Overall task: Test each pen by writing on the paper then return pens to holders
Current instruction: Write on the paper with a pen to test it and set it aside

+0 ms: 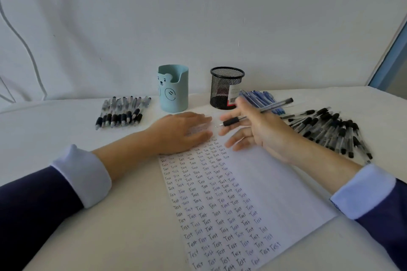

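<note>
Probably an office or study desk: a white-covered table [66, 116] against a white fabric backdrop [198, 17], with a pale blue bear-faced pen cup [174, 94] and a black wire-mesh holder [226, 88] near its far edge.

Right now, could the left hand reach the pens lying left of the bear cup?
Probably yes: the left hand lies flat on the paper, holding nothing, and only bare table separates it from those pens.

Black wire-mesh holder [227, 87], matt paper [275, 193]
</note>
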Demonstrator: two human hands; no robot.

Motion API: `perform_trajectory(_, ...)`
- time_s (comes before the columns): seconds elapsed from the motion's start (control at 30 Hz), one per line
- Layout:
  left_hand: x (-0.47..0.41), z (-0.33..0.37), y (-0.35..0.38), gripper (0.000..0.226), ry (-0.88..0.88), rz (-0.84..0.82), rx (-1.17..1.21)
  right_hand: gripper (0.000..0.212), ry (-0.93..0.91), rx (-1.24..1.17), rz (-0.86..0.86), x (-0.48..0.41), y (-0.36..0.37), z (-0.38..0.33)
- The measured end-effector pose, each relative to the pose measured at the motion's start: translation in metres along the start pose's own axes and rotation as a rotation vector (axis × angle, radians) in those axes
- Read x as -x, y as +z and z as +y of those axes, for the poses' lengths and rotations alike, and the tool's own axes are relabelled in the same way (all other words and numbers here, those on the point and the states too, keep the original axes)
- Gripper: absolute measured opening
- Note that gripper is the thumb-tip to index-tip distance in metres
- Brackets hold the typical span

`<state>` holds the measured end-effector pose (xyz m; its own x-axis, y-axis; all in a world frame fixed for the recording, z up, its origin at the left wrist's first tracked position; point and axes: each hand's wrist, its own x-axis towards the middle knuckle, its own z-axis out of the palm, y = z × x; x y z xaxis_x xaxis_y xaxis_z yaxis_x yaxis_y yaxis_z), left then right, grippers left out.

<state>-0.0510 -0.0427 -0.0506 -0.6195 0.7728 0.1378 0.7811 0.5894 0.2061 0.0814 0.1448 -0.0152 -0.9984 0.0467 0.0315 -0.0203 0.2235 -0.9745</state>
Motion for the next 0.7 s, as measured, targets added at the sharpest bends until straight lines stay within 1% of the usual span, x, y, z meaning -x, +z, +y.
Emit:
perform_trajectory(0.07,0.000,-0.003,0.004,0.071,-0.021,-0.072,0.025,0.030,-0.046,0.147,0.005,0.003,0.002,0.001)
perform_trajectory(0.1,-0.001,-0.005,0.005,0.073,-0.029,-0.084,0.034,0.025,-0.062,0.215,0.010,0.005,0.004,0.003)
perform_trajectory(0.17,-0.001,-0.005,0.006,0.079,-0.046,-0.081,0.045,0.032,-0.075,0.289,0.010,0.006,0.010,0.009)
perform_trajectory(0.23,-0.001,-0.004,0.006,0.076,-0.049,-0.072,0.046,0.041,-0.088,0.311,0.035,0.006,0.017,0.016)
perform_trajectory(0.3,-0.001,-0.003,0.006,0.072,-0.051,-0.064,0.050,0.044,-0.111,0.317,0.096,0.006,0.019,0.021)
perform_trajectory(0.4,0.000,-0.005,0.006,0.077,-0.051,-0.067,0.055,0.046,-0.148,0.327,0.157,0.005,0.019,0.025)
perform_trajectory(0.5,0.000,-0.005,0.007,0.075,-0.053,-0.063,0.066,0.051,-0.134,0.315,0.148,0.004,0.020,0.026)
perform_trajectory(0.7,0.002,-0.001,0.005,0.068,-0.052,-0.063,0.061,0.051,-0.102,0.301,0.121,0.003,0.021,0.025)
